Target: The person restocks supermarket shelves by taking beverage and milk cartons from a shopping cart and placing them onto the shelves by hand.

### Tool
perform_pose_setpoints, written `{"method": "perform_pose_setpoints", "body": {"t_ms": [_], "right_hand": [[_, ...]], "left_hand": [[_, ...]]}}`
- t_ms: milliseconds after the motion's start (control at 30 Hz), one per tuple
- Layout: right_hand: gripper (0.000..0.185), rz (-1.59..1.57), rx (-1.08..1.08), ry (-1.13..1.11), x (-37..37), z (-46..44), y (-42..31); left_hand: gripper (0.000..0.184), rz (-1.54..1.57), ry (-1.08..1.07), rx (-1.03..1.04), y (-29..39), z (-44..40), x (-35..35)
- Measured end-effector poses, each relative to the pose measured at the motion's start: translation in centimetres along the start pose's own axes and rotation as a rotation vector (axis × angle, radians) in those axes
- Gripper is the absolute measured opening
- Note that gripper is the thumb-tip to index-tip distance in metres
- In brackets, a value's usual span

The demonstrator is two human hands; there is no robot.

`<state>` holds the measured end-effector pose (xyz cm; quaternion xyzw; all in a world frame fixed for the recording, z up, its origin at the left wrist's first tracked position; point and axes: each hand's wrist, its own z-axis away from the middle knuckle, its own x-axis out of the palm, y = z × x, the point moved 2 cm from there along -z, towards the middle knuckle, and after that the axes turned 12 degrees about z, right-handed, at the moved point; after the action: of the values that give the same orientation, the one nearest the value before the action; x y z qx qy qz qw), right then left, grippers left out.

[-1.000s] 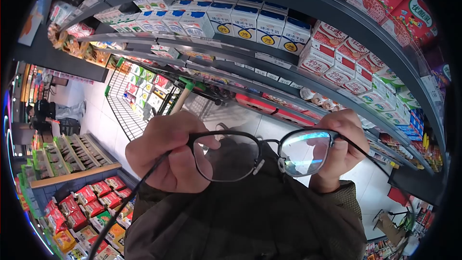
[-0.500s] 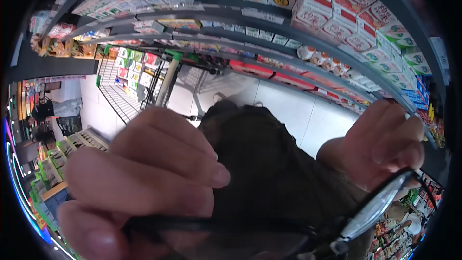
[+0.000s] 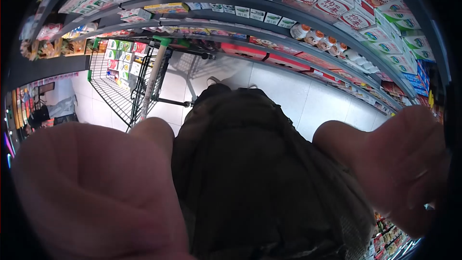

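My left hand [image 3: 101, 188] is raised very close to the camera at the lower left. Its palm side fills that area, and the fingertips are out of sight. At the right edge, my right hand [image 3: 404, 163] is also raised close, with its fingers curled in dark shadow. What it holds, if anything, is hidden. No eyeglasses show in this view now. Between the two hands lies the dark clothing [image 3: 260, 178] on my body. Beyond my left hand stands a wire shopping cart [image 3: 108, 77] with a green-capped handle and several cartons inside.
Shelves [image 3: 202, 14] of boxed drinks curve across the top and right. Red-and-white cartons [image 3: 332, 5] and bottles with orange labels [image 3: 313, 36] stand on them. Pale floor tiles [image 3: 288, 86] run along the shelf base. More goods [image 3: 392, 240] show at the lower right.
The black-framed eyeglasses that were between my hands have gone out of view. Both hands have come closer to the camera and toward the sides. The view has shifted, so the shelves sit higher.
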<state>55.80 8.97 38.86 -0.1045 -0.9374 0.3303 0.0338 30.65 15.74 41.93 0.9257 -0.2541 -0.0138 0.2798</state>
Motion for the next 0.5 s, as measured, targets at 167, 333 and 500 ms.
{"method": "perform_pose_setpoints", "body": {"t_ms": [167,333,500], "right_hand": [[0.038,0.01,-0.006,0.011,0.1,-0.1,-0.1],[0.039,0.027,-0.015,0.045,0.5,-0.6,0.1],[0.04,0.083,-0.06,0.159,1.2,-2.0,-0.5]], "left_hand": [[0.001,-0.026,-0.015,0.044,-1.4,0.6,-0.5],[0.004,-0.051,-0.021,0.058,-2.3,0.9,-1.2],[0.009,-0.135,0.023,0.109,-2.7,0.8,-3.7]]}}
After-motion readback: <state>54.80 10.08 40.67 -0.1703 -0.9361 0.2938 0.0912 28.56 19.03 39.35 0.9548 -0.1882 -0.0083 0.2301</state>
